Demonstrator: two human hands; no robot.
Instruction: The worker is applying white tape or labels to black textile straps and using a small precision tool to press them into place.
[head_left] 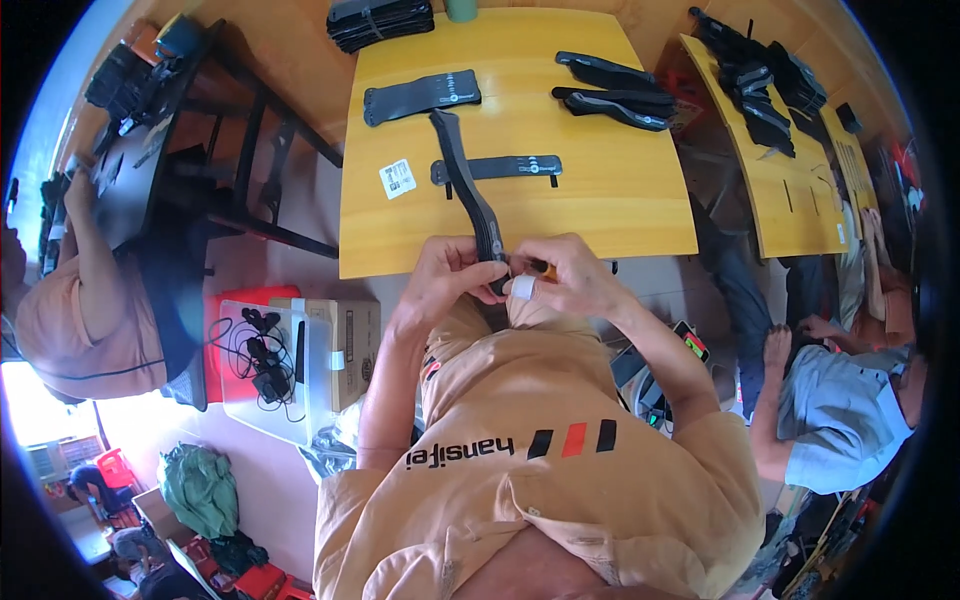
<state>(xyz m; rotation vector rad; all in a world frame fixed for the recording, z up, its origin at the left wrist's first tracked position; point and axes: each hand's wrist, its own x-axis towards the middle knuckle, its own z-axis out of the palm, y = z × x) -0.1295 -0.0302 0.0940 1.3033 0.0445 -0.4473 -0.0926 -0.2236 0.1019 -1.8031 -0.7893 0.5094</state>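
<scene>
My left hand (445, 278) pinches the near end of a long black strap (468, 180) with a grey stripe, just off the table's front edge. From there the strap runs up and away over the yellow table (600, 215). Close against that end is my right hand (572, 278), fingers closed around a small tool with an orange handle (543, 268); its tip is hidden. A white wrap (522, 288) sits on a right-hand finger. Beneath the held strap lies a flat black strap (520, 167), with a wider black band (420, 97) behind it.
A white label sheet (397, 179) lies left on the table. Several black straps (615, 95) rest at its far right; a black stack (380, 22) stands at the back. A bin of cables (265, 370) and a carton (355, 340) stand left. Co-workers sit on both sides.
</scene>
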